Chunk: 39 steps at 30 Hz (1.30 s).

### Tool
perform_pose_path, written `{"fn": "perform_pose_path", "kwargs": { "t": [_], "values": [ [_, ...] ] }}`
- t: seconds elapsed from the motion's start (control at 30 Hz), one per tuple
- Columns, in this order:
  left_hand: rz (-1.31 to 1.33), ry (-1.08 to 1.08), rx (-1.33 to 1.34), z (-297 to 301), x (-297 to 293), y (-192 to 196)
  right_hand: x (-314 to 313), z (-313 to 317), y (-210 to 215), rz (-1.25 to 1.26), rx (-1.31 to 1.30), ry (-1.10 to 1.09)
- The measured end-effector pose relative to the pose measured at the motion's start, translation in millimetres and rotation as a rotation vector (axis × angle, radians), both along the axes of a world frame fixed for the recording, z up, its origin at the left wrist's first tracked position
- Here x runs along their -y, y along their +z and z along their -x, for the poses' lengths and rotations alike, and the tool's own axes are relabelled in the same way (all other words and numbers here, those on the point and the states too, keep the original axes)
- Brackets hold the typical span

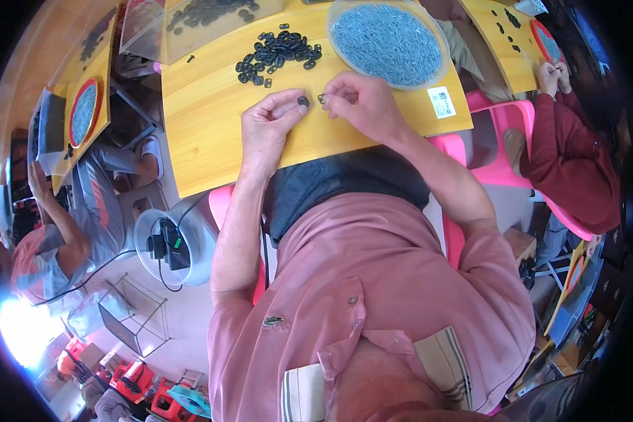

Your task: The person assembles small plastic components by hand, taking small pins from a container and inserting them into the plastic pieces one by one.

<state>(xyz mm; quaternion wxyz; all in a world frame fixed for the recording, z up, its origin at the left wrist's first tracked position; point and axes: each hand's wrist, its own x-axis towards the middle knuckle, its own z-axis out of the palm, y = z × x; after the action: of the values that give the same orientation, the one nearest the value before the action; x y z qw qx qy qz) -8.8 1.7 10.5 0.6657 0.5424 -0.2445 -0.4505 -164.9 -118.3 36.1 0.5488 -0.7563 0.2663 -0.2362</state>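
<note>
My left hand (269, 125) is closed over the near part of the table, pinching a small black plastic piece (303, 101) between thumb and fingertips. Just to its right, my right hand (367, 105) pinches a small metal piece (322, 98), too tiny to make out exactly. The two fingertips are a short gap apart. Beyond my left hand lies a loose pile of black oval plastic pieces (274, 53) with holes. A round tray (444, 65) full of silvery screws or pins (387, 42) stands beyond my right hand.
A clear bin (221, 28) with dark pieces stands at the table's far left. A white label (441, 103) is stuck near the right edge of the yellow table (204, 133). Co-workers sit at tables on both sides. A bucket (148, 246) with a power adapter stands at my left.
</note>
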Motion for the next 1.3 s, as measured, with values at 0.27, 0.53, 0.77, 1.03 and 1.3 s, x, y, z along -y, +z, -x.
{"fn": "perform_pose_path", "kwargs": {
  "t": [0.27, 0.53, 0.77, 1.03, 1.3],
  "values": [
    [-0.007, -0.018, -0.060, 4.0, 0.5, 2.2, 2.4, 0.2, 0.8, -0.034, -0.062, 0.015],
    [0.025, -0.028, -0.069, 5.6, 0.9, 3.3, 2.5, 0.0, -0.1, -0.058, -0.080, 0.017],
    [0.008, -0.052, -0.021, 6.4, 1.1, 4.3, -0.2, -1.3, 0.4, -0.075, -0.063, 0.021],
    [0.010, -0.051, -0.010, 6.0, 1.8, -0.2, -2.1, -4.4, 1.3, -0.153, -0.013, 0.015],
    [-0.033, -0.052, 0.005, 7.2, 1.5, 4.9, -0.4, -2.9, 2.9, -0.248, -0.016, 0.061]
  ]
}}
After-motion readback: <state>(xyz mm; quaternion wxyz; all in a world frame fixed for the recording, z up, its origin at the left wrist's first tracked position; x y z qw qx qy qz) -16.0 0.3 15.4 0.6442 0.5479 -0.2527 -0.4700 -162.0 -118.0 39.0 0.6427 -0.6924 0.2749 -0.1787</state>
